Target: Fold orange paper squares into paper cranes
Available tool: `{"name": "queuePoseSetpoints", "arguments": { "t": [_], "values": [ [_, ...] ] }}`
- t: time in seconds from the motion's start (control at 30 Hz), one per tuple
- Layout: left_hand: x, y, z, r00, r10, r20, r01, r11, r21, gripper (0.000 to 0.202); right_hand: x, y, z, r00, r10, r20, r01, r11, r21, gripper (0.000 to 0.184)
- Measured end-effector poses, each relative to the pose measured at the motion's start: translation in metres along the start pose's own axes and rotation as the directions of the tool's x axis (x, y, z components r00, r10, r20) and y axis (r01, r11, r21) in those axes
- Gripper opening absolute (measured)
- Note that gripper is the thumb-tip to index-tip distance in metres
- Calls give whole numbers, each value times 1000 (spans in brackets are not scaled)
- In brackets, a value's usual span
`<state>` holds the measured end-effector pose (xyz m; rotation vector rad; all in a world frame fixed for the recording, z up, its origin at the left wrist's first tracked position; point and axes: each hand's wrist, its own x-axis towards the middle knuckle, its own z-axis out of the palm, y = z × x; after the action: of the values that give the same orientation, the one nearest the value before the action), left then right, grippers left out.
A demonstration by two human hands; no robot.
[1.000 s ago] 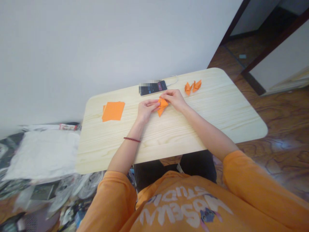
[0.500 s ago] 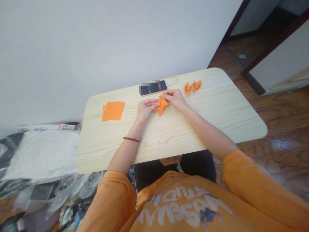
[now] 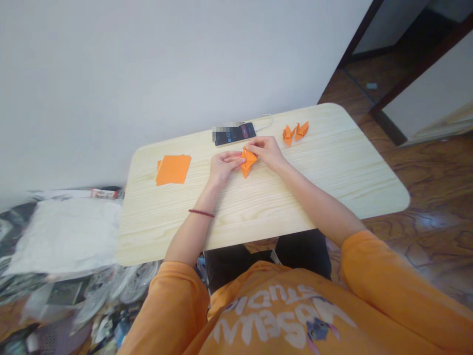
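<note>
An orange origami crane is held just above the middle of the table, a pointed tip of it facing me. My left hand pinches its left side between thumb and fingers. At its upper edge, my right hand closes thumb and fingertips on a narrow folded point. The fingers partly cover the folds. Two finished-looking orange paper cranes rest side by side to the right of my right hand. A stack of square orange paper lies to the left of my left hand.
A phone with a white cable lies near the table's back edge, by the wall. The pale wooden table has rounded corners. Left of it, a white bag and clutter cover the floor.
Almost nothing differs. The folded paper has turned very slightly between my fingers, while both hands stay in about the same place.
</note>
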<state>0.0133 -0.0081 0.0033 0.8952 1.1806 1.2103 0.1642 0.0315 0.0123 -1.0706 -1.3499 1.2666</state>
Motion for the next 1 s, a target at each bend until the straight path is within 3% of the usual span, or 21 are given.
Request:
{"name": "queuePoseSetpoints", "arguments": {
  "t": [0.37, 1.0],
  "values": [
    [-3, 2, 3, 996, -79, 34, 82, 989, -120, 20, 0, -8, -4, 999, -30, -22, 30, 1000, 0, 22],
    [-5, 9, 5, 996, -85, -5, 84, 994, -70, 32, 0, -1, -3, 998, -68, -11, 68, 997, -30, 20]
  ]
}}
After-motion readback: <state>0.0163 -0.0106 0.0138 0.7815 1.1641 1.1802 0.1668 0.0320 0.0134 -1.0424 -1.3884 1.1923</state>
